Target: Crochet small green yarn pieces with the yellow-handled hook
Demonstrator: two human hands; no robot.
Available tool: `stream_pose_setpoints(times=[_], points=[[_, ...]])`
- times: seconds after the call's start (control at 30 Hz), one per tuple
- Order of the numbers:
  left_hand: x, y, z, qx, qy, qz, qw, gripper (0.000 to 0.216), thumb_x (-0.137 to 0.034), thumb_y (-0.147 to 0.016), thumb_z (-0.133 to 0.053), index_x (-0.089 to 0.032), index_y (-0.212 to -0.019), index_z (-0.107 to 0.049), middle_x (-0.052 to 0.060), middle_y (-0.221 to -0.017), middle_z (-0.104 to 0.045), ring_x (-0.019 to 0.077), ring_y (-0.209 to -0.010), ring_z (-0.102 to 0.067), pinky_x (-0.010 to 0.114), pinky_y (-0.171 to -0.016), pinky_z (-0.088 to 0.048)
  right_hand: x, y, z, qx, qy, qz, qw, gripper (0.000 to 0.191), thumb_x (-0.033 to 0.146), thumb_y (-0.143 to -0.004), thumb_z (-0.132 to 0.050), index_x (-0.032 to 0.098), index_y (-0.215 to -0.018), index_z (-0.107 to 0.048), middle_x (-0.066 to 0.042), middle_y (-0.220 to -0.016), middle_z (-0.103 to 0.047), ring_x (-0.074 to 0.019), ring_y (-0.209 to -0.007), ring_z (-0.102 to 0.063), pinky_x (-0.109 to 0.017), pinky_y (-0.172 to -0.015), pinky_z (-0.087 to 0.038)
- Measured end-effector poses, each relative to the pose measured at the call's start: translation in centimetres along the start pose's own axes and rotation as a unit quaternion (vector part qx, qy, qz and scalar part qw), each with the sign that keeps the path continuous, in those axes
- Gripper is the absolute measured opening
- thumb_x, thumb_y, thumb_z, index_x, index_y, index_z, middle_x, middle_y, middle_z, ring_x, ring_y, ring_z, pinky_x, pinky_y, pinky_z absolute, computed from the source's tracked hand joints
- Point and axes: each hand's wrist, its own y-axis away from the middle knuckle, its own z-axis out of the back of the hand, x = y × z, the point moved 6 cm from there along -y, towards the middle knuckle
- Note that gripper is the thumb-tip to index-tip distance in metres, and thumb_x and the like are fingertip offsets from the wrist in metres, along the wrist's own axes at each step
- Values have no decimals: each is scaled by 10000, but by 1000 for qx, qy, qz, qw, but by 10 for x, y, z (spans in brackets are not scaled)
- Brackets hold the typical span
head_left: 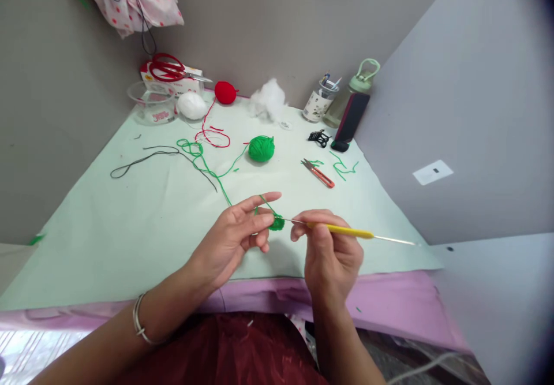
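Right hand (331,252) closed around yellow-handled crochet hook (346,231); metal tip enters small green crochet piece (276,222). Left hand (236,238) pinches that piece between thumb and fingers, index finger extended with green yarn strand (225,191) running over it. Both hands held above near edge of pale green table mat (130,223). Strand leads back across mat to green yarn ball (261,148), mid-table. Orange thread snips (318,172) lie right of ball, well apart from hands. Red yarn ball (225,92), white stuffing (269,99) and red scissors (167,67) sit at far edge by wall
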Motion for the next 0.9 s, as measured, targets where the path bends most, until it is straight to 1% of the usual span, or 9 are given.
stream_pose_setpoints(times=[0.13, 0.23, 0.33, 0.37, 0.43, 0.53, 0.67, 0.77, 0.9], points=[[-1, 3, -6, -11, -64, -42, 997, 448, -254, -826, -847, -209, -1260, -746, -32, -833, -637, 46, -516, -552, 214, -539, -473, 0, 0, -5, 25, 14, -11, 1000, 194, 178, -1013, -593, 245, -1031, -774, -32, -899, -754, -146, -710, -668, -312, -644, -574], [3, 2, -6, -19, -69, -57, 996, 486, -244, -821, -854, -223, -1292, -734, -31, -838, -654, 53, -534, -579, 212, -566, -483, 8, 8, -6, 28, 122, 82, 989, 276, 110, -983, -623, 285, -1132, -776, -39, -951, -761, -168, -808, -710, -324, -690, -597], [10, -3, -5, 3, -12, -2, 1000, 456, -249, -840, -839, -182, -1281, -744, -53, -680, -586, 47, -506, -505, 191, -544, -461, 16, 15, -7, 38, 212, 180, 960, 345, 90, -950, -666, 307, -1198, -769, -70, -1078, -770, -207, -939, -730, -355, -733, -615], [11, -4, -3, 5, 8, 15, 1000, 422, -243, -844, -834, -165, -1252, -760, -57, -654, -554, 43, -509, -476, 180, -537, -454, 15, 14, -5, 31, 208, 173, 962, 336, 89, -954, -658, 302, -1188, -772, -69, -1066, -773, -207, -931, -727, -357, -733, -613], [10, -6, 0, -4, 34, 22, 999, 338, -219, -833, -837, -145, -1160, -799, -53, -667, -532, 34, -527, -442, 163, -533, -448, 9, 8, 3, -1, 142, 103, 984, 275, 103, -979, -620, 279, -1117, -781, -47, -962, -767, -184, -828, -706, -347, -700, -592], [4, -5, 1, -10, 17, -9, 1000, 287, -215, -816, -845, -174, -1099, -820, -32, -758, -588, 38, -568, -474, 176, -567, -475, -2, 0, 4, -14, 6, -5, 1000, 204, 169, -1008, -598, 255, -1010, -783, -22, -861, -739, -147, -687, -643, -321, -636, -545], [3, -2, -4, -15, -43, -30, 999, 327, -245, -811, -858, -209, -1132, -813, -10, -858, -666, 66, -623, -561, 226, -649, -513, -5, -1, -3, 25, -22, -37, 999, 168, 205, -992, -635, 250, -999, -797, -36, -920, -771, -144, -705, -647, -314, -646, -547], [4, 0, -3, -29, -45, -36, 998, 324, -252, -818, -855, -206, -1135, -809, -13, -824, -670, 81, -643, -596, 239, -686, -520, -12, 1, -1, 13, -21, -66, 998, 159, 241, -996, -635, 237, -986, -793, -35, -886, -765, -139, -678, -644, -311, -641, -549], [4, -1, -2, -21, -41, -29, 999, 270, -264, -827, -847, -197, -1086, -812, -8, -757, -684, 99, -630, -601, 252, -683, -518, -22, 1, 1, 3, -98, -111, 989, 174, 312, -1013, -606, 210, -964, -739, -52, -899, -785, -136, -641, -673, -302, -613, -583]])
